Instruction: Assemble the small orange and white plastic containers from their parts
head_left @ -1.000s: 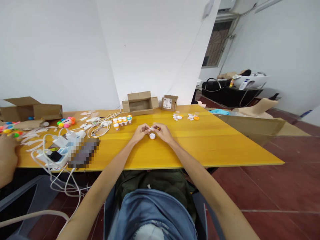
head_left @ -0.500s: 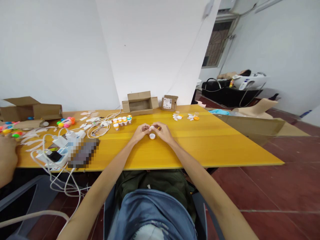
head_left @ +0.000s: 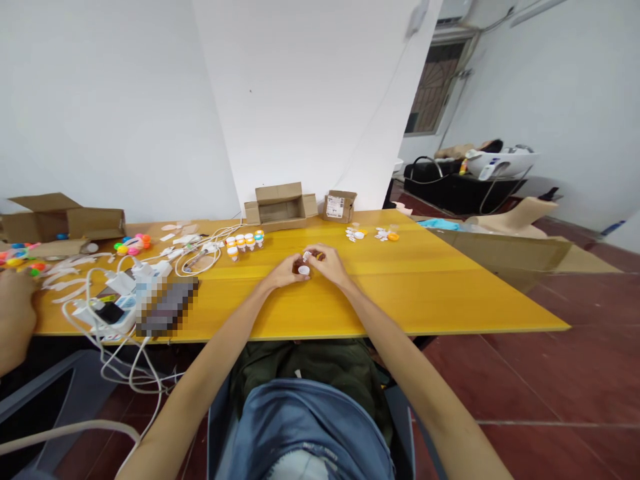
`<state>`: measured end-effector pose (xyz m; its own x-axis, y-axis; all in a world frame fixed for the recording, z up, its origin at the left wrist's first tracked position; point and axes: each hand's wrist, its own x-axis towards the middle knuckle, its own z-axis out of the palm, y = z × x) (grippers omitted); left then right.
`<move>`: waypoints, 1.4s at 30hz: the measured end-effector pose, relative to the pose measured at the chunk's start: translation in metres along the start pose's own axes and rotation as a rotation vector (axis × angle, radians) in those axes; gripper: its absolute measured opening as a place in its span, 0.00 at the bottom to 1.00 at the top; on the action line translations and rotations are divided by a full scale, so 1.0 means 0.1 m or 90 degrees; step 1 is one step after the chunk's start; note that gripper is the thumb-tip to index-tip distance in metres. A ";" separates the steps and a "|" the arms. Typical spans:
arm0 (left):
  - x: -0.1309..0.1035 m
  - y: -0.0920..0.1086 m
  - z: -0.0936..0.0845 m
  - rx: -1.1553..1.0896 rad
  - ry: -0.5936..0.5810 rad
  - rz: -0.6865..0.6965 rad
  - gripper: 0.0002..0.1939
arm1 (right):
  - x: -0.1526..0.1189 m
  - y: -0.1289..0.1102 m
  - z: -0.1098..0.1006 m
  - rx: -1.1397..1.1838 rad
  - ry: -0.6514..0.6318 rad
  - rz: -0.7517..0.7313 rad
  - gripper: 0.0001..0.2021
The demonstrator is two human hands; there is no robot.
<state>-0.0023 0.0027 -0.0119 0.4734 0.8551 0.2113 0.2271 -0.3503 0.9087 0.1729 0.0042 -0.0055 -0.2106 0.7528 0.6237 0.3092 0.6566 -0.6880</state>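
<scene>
Over the middle of the table, my left hand (head_left: 285, 272) is closed round a small round white cup-like part (head_left: 303, 270), its open top facing up. Just above it, my right hand (head_left: 323, 261) pinches a small white plastic piece (head_left: 307, 256); its exact shape is too small to make out. To the left stand several small white-topped pieces with orange bands (head_left: 241, 241), one of them teal. Right of my hands lie small white parts (head_left: 353, 234) and an orange ring-like part (head_left: 393, 237).
At the back stand an open cardboard box (head_left: 280, 210) and a smaller box (head_left: 340, 206). On the left are a power strip (head_left: 125, 313), white cables (head_left: 200, 263), a pixelated dark object (head_left: 170, 308), colourful toys (head_left: 133, 244) and another person's hand (head_left: 15, 320).
My left hand has moved down from the small piece and taken hold of the round white part, which stood on the table. My right hand keeps the small white piece.
</scene>
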 end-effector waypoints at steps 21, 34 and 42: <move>0.04 -0.04 0.00 -0.070 0.044 -0.012 0.22 | -0.03 0.04 0.02 -0.067 -0.080 -0.021 0.05; 0.01 0.03 0.00 -0.034 0.045 -0.015 0.18 | -0.04 0.01 0.02 -0.086 -0.084 -0.052 0.06; 0.01 0.03 0.00 -0.049 0.047 -0.013 0.16 | -0.05 0.03 0.01 -0.087 -0.086 -0.064 0.05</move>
<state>-0.0007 0.0025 -0.0092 0.4053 0.8885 0.2154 0.1691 -0.3044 0.9374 0.1735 0.0023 -0.0109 -0.3669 0.6894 0.6246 0.4008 0.7230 -0.5626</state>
